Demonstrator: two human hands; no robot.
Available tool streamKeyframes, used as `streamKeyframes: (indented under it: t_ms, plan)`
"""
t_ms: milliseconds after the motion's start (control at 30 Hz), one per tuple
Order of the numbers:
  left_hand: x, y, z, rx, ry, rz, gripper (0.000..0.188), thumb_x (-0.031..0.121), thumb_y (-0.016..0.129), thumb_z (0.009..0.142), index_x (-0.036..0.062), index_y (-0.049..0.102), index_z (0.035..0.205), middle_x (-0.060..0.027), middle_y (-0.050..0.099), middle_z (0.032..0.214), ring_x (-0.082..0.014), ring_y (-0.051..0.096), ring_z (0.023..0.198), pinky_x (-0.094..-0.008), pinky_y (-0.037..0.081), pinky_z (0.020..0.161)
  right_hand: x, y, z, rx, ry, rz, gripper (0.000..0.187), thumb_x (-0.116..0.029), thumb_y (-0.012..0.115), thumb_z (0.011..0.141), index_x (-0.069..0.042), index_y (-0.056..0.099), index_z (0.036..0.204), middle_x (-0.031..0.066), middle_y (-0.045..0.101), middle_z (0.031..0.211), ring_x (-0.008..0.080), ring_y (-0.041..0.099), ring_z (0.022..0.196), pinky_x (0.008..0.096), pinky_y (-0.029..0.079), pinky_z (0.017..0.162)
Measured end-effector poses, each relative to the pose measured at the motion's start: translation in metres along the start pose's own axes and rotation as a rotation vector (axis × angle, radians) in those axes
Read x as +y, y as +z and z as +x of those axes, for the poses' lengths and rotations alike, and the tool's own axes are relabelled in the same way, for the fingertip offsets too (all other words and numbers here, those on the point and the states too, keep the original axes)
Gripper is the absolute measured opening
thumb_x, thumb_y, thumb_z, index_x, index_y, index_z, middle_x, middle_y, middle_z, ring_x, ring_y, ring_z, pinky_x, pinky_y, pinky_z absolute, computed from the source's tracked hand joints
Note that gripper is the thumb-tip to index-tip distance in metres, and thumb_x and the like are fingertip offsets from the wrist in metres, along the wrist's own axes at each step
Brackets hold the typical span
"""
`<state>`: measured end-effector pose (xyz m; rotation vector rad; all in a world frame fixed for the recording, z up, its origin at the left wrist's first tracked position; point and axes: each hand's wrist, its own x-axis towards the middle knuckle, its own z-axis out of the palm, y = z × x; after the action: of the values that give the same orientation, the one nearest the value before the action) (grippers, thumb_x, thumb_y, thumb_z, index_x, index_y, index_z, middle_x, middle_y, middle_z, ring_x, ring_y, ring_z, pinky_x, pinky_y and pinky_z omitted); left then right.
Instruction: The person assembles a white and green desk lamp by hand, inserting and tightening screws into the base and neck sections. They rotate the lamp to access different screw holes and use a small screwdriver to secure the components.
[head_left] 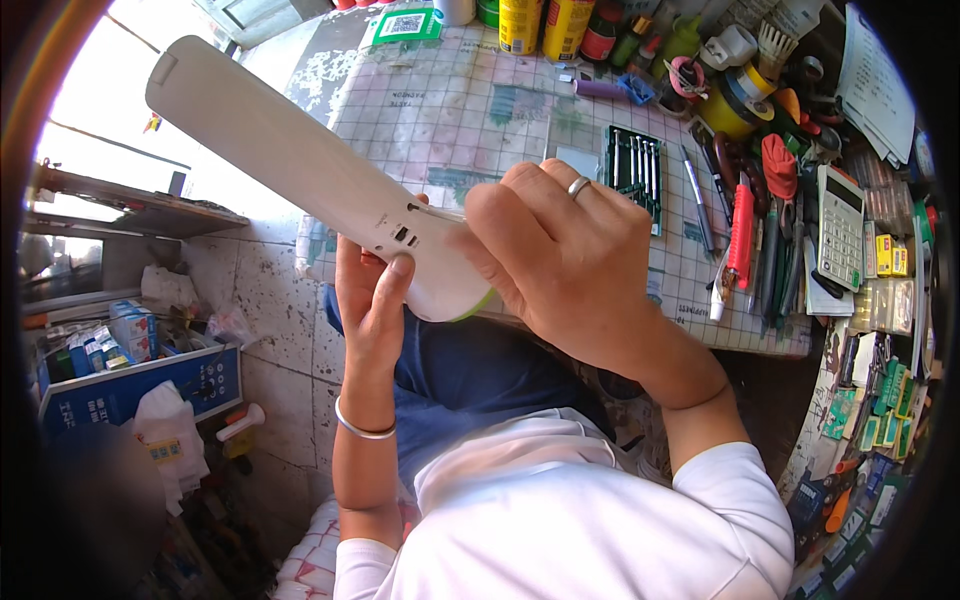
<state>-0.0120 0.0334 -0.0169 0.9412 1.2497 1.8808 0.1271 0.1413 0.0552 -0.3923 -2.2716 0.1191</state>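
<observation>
White calculator point(840, 225), two yellow cans point(520, 27) on a gridded table cover point(440, 110), blue box point(190, 375) at left

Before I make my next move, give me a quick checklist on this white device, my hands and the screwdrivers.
1. Left hand holding the white device: ok, thumb in front, fingers behind.
2. Right hand holding a tool: cannot tell, it is curled and its palm is hidden.
3. White device resting on the table: not ok, it is held up.
4. Screwdrivers in view: ok, in their open green case.
</observation>
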Motion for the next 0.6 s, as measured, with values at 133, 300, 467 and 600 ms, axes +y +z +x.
streamKeyframes:
  t_ms: [133,300,467,600]
  plan:
    - [-0.003,-0.001,0.001,0.007,-0.007,0.009,0.05,0.014,0.056,0.086,-0.0032,0.035,0.127,-0.0224,0.052,0.122,-0.025,0.049,0.115,-0.0388,0.036,0.099,0.005,0.004,-0.004,-0.012,0.004,0.011,0.025,-0.02,0.074,0.071,-0.006,0.053,0.078,0.0039,0.054,0.066,0.0192,0.056,0.054,0.0296,0.042,0.043]
    - [-0.001,0.001,0.002,-0.022,0.005,0.0,0.048,0.012,0.055,0.086,-0.0031,0.035,0.127,-0.0222,0.052,0.122,-0.0251,0.05,0.115,-0.0385,0.036,0.099,0.008,0.002,-0.005,-0.022,-0.07,0.07,0.025,-0.016,0.075,0.07,-0.005,0.054,0.078,0.0046,0.057,0.068,0.0177,0.055,0.052,0.0281,0.042,0.042]
    - [-0.003,0.0,0.002,-0.035,0.007,0.038,0.046,0.011,0.054,0.086,-0.0033,0.036,0.126,-0.0221,0.052,0.123,-0.0247,0.049,0.115,-0.0385,0.036,0.099,0.011,0.001,-0.006,-0.027,-0.12,0.105,0.02,-0.011,0.071,0.07,-0.004,0.055,0.081,0.0051,0.059,0.074,0.0176,0.059,0.056,0.0264,0.046,0.046]
    - [-0.002,0.001,0.002,-0.028,0.006,0.036,0.045,0.011,0.054,0.087,-0.0034,0.037,0.125,-0.0209,0.052,0.123,-0.0236,0.049,0.115,-0.0379,0.035,0.099,0.015,0.001,-0.006,-0.007,-0.169,0.136,0.02,-0.009,0.067,0.07,-0.004,0.055,0.084,0.0053,0.059,0.078,0.0175,0.06,0.06,0.0259,0.048,0.049]
